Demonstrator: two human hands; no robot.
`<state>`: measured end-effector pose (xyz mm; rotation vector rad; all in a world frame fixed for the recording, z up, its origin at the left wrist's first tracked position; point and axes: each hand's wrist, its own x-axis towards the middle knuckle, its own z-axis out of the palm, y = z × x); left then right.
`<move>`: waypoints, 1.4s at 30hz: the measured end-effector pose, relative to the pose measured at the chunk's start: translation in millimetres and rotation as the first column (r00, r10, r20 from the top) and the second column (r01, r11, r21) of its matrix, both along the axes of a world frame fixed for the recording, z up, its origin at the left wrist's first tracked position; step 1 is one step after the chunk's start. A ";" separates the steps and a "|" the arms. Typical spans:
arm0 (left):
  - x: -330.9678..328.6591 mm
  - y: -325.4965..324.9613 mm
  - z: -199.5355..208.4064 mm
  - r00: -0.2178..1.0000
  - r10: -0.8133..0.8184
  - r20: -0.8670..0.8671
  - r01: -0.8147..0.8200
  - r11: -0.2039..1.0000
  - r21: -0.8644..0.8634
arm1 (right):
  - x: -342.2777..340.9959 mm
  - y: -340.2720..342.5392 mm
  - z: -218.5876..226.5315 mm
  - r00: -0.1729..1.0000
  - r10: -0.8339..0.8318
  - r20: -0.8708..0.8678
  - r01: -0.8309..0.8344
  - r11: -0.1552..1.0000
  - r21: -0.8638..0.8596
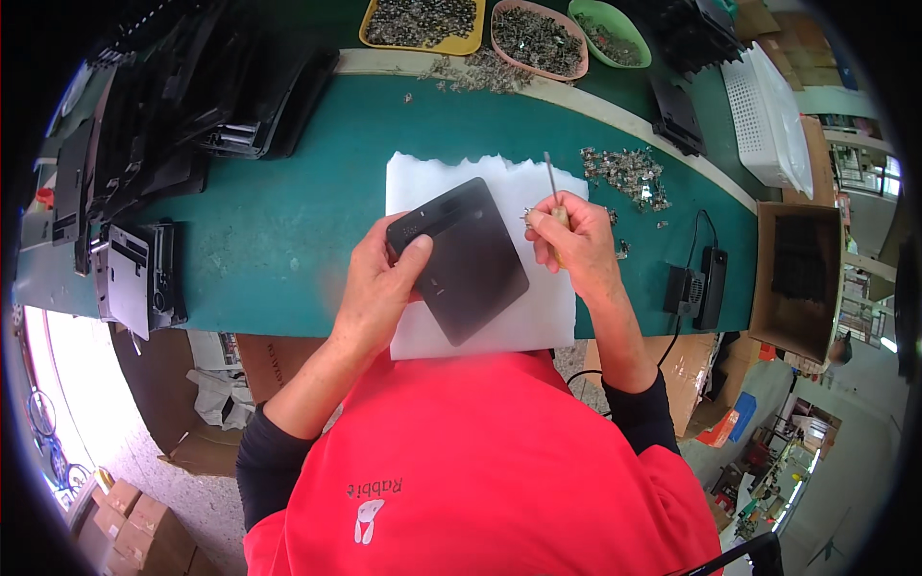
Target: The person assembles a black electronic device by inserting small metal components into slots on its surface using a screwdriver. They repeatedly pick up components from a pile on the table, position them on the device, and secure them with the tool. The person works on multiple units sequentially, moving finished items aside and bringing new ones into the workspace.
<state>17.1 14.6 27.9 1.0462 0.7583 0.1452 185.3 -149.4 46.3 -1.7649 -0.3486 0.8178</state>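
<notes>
My left hand (373, 288) is closed on the left edge of a flat black rectangular panel (471, 274) with rounded corners, thumb on top. The panel is tilted over a white foam sheet (418, 331) on the bench. In my right hand (584, 245), just right of the panel, is a screwdriver-like tool (550, 173); its thin metal shaft points away from me and its yellowish handle lies in the fingers. Small metal pieces (527, 218) show at those fingertips, too small to name. Right of the foam lies a loose pile of small metal parts (629, 178).
Yellow (451, 43), pink (552, 70) and green (619, 60) trays of small metal parts stand at the back. Black casings (144, 163) are stacked at left. A black power adapter (711, 288) with cables lies at right, beside an open cardboard box (840, 278).
</notes>
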 end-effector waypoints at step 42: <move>-0.5 -3.8 -22.4 0.999 0.006 0.054 -0.021 0.962 0.274 | 23.1 51.9 -3.9 0.965 0.261 -0.024 -0.259 0.932 -0.253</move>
